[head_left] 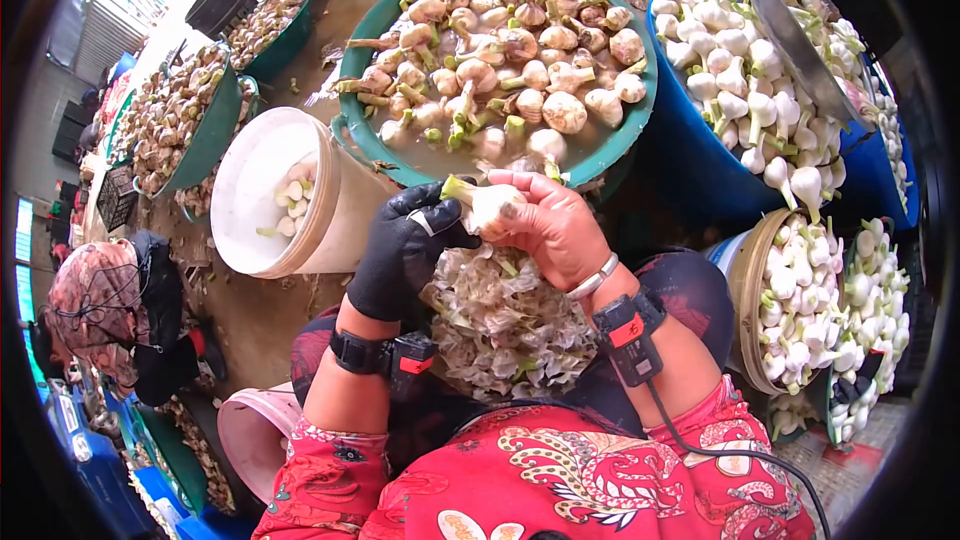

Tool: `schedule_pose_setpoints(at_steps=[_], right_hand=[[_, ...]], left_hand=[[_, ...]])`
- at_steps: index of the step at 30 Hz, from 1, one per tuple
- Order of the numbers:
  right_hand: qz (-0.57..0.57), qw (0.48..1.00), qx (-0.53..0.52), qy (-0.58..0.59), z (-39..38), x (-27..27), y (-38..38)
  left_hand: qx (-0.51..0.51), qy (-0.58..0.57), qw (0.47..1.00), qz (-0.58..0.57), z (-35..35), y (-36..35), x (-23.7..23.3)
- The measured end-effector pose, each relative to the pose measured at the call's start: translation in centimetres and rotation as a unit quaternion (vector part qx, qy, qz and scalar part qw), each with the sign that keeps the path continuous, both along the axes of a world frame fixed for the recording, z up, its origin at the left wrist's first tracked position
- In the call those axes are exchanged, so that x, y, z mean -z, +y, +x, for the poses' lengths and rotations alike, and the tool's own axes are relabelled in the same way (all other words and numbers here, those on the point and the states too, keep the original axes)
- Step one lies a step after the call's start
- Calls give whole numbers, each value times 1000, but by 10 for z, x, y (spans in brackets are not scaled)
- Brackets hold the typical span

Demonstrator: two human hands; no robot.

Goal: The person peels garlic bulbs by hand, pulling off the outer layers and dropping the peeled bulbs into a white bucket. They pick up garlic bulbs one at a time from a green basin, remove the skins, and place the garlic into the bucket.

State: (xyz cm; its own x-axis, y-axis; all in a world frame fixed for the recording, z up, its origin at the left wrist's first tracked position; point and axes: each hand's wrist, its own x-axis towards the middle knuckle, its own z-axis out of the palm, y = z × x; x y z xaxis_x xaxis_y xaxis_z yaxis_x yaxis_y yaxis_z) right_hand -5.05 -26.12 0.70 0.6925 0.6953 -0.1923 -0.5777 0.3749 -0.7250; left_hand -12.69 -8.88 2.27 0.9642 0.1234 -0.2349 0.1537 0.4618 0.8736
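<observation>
1. Being held between both hands is a garlic bulb [500, 212], its green stem angled toward the left, above a heap of papery skins [512, 325].
2. The left hand [412, 245], covered by a black glove, is curled narrowly at the bulb's stem side; the opposite side is gripped by the bare right hand [555, 230].
3. Rough, brownish bulbs [565, 112] are held in cloudy water in the green tub [600, 164], just beyond the hands.
4. A few white bulbs [293, 202] are contained in the tilted white bucket [350, 225].
5. More are piled in the blue tub [690, 175] at right.
</observation>
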Motion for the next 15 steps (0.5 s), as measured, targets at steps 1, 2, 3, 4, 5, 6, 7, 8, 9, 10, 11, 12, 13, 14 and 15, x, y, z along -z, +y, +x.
schedule_pose_setpoints(at_steps=[1,2,3,4,5,6,7,8,9,10,11,12,13,14,15], right_hand=[[21,999,-7,44,1,-2,-1],[21,999,-6,44,-1,0,-1],[23,999,-4,23,-4,4,1],[25,1000,-2,1,-5,7,2],[24,1000,-2,1,-5,9,2],[2,999,11,-46,-6,11,2],[-19,995,24,-93,-6,12,3],[-20,995,26,-92,-7,14,3],[-15,996,43,-79,-7,15,3],[-11,996,60,-67,-7,16,3],[-12,996,60,-66,-8,15,2],[-45,996,52,-62,-8,13,0],[-78,994,44,-56,-8,11,-1],[-78,995,44,-54,-4,10,-5],[-69,995,-51,45,4,10,-10]], left_hand=[[1,0,1000,0,-1,0,1],[-1,1,1000,4,-1,-1,2],[-3,1,1000,7,0,-1,2],[-3,0,1000,7,0,-3,0],[-11,10,1000,-13,0,-7,-4],[-20,21,999,-33,0,-9,-6],[-19,22,999,-33,1,-10,-4],[-15,23,999,-17,2,-11,-2],[-11,25,1000,-2,2,-12,1],[-10,26,1000,-3,3,-12,3],[-5,38,999,3,3,-11,4],[1,50,999,9,4,-10,6],[1,51,999,8,4,-7,12],[13,32,990,135,3,-4,18],[25,12,965,260,2,-2,23]])
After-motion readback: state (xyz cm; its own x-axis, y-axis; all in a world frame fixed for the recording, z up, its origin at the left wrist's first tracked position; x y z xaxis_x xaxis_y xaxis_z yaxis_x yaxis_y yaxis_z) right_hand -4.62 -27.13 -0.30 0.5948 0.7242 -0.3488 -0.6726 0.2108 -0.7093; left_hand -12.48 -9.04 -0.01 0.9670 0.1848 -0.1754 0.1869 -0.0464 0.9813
